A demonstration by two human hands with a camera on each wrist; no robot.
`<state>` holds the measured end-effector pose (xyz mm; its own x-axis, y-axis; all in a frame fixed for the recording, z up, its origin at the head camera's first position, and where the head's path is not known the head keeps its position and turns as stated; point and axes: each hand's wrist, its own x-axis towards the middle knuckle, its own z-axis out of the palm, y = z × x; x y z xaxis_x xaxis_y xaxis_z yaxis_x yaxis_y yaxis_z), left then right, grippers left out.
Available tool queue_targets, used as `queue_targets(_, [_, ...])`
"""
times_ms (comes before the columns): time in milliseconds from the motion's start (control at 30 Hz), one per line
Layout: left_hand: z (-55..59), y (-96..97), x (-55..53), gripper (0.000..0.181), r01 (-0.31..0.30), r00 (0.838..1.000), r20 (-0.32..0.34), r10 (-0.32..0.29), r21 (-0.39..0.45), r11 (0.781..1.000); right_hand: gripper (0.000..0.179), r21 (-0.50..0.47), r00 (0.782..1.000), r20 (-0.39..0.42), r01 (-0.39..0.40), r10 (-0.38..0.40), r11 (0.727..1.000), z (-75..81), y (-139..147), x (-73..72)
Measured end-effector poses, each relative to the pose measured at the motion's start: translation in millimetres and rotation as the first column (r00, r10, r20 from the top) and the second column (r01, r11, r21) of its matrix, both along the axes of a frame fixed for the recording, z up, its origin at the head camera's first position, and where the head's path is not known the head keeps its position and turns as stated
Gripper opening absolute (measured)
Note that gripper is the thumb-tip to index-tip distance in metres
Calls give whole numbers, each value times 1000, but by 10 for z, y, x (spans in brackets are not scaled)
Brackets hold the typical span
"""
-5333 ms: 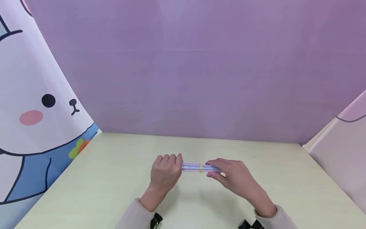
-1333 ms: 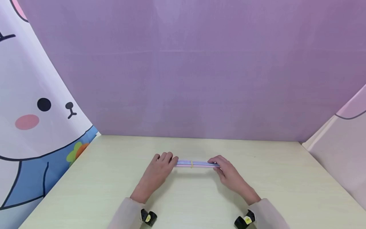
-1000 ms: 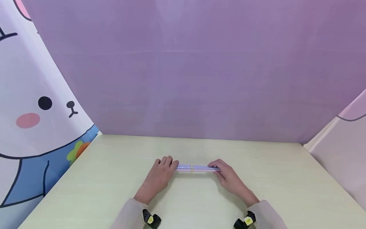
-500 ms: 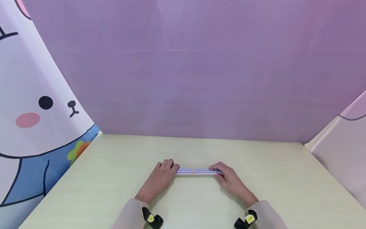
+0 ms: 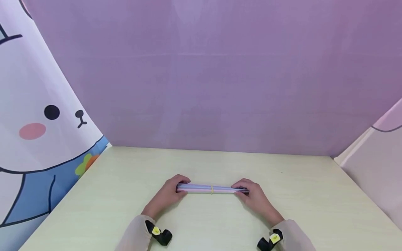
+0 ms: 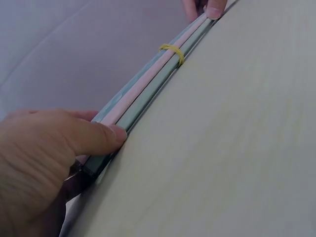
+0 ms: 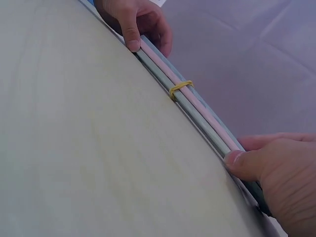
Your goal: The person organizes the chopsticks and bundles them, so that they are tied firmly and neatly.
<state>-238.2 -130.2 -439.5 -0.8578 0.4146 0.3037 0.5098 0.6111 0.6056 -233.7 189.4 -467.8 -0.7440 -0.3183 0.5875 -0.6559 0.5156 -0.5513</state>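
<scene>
A bundle of slim pastel chopsticks (image 5: 201, 188), pink, blue and pale green, lies level from left to right low over the table in the head view. A yellow rubber band (image 5: 211, 189) circles its middle. My left hand (image 5: 168, 192) pinches the thicker left end, thumb on the near side and fingers on the far side. At the other end, my right hand (image 5: 255, 196) holds the narrower part the same way. In the left wrist view the thumb (image 6: 111, 138) presses along a green stick. My right thumb (image 7: 234, 158) rests against the sticks in the right wrist view.
The pale tabletop (image 5: 282, 205) runs back to a purple backdrop (image 5: 220, 76). On the left hangs a cartoon-printed cloth (image 5: 37, 150), and on the right a pale panel (image 5: 377, 164). Black wrist cameras (image 5: 161, 237) sit at both sleeves.
The bundle has come down and toward me, close over the table. My left hand has shifted outward to the bundle's left end, uncovering more of it. The right hand keeps its hold.
</scene>
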Motion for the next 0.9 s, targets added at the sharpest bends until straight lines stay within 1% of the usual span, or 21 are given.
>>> queue_targets(67, [-6,-25,1,32,-23,999,28,21,58,998,27,-23,1000,18,8,-7,1000,-8,-1,-10])
queue_targets(100, [-12,-36,-1,32,-26,999,26,24,73,997,27,-34,1000,28,5,-4,999,-11,-2,-15])
queue_targets(300, [-46,-84,-16,29,-21,999,28,18,107,994,25,-64,999,46,-9,12,998,-35,-19,-45])
queue_targets(533, [-50,-123,-1,29,-16,1000,2,16,99,995,27,-70,998,58,14,-10,997,-55,-38,-51])
queue_targets(600, [-42,-135,-7,30,-20,1000,5,19,102,995,27,-73,998,66,18,-13,997,-52,-42,-57])
queue_targets(767, [-40,-157,-19,32,-25,999,42,21,104,994,29,-88,996,89,27,-19,996,-48,-27,-57])
queue_targets(900, [-15,-191,-28,36,-30,995,94,22,85,996,28,-81,993,115,23,-13,996,-24,0,-50])
